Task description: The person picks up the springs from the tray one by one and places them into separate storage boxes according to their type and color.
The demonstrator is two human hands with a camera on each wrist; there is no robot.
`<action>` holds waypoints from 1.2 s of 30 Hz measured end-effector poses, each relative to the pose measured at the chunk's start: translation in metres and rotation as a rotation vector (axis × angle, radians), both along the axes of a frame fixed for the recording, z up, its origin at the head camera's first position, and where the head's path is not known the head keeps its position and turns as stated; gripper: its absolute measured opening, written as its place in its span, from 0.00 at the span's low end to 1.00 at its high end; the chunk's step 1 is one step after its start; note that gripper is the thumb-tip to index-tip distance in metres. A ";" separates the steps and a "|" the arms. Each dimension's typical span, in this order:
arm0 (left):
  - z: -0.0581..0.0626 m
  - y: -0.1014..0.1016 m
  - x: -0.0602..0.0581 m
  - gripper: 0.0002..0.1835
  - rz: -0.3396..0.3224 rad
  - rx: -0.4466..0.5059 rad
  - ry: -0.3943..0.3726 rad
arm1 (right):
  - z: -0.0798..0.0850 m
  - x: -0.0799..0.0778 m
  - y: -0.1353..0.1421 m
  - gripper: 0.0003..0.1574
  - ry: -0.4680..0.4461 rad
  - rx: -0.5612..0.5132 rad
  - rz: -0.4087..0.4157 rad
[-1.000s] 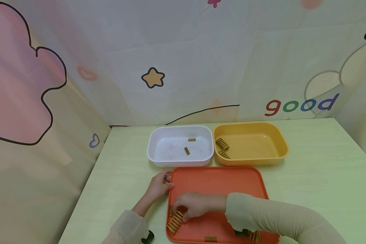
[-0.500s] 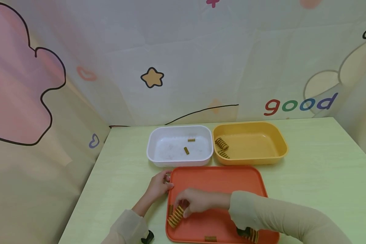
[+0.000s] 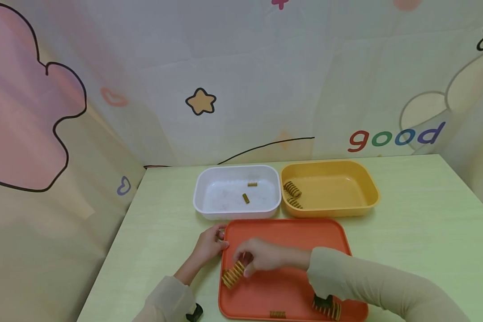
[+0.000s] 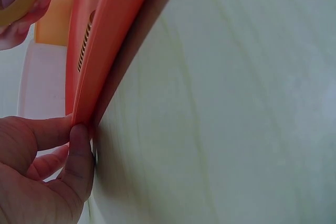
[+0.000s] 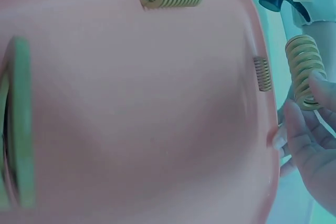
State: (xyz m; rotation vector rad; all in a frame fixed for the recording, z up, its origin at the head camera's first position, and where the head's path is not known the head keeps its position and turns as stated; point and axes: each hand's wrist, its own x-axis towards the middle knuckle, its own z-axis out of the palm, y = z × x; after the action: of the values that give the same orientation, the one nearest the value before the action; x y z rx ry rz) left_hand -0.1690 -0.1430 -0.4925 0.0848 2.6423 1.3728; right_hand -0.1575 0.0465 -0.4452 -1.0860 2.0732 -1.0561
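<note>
The right hand [image 3: 261, 256] pinched a large spring [image 3: 233, 275] above the red tray [image 3: 290, 232], near its left edge, which the left hand [image 3: 209, 244] gripped. A white bin [image 3: 237, 215] sat near the far edge; bench [image 3: 422, 223] spread wide rightward.

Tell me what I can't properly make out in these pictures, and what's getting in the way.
Head view: the small spring by the tray's left rim, mostly hidden behind the held spring in the right hand.
Head view: part of the near spring, covered by the black wrist piece.
Left wrist view: the held spring, cut off by the top left corner.
Right wrist view: a coil-like shape, blurred and cut off by the left edge.
</note>
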 end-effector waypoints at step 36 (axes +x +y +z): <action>0.003 0.001 0.001 0.24 -0.001 0.023 -0.033 | 0.016 -0.014 0.026 0.16 0.014 -0.060 -0.121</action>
State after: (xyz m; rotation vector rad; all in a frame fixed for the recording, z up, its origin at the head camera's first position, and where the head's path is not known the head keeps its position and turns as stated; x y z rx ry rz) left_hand -0.1683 -0.1416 -0.4898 0.0653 2.5994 1.3923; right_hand -0.1716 0.0725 -0.4297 -1.0099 2.1531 -1.1791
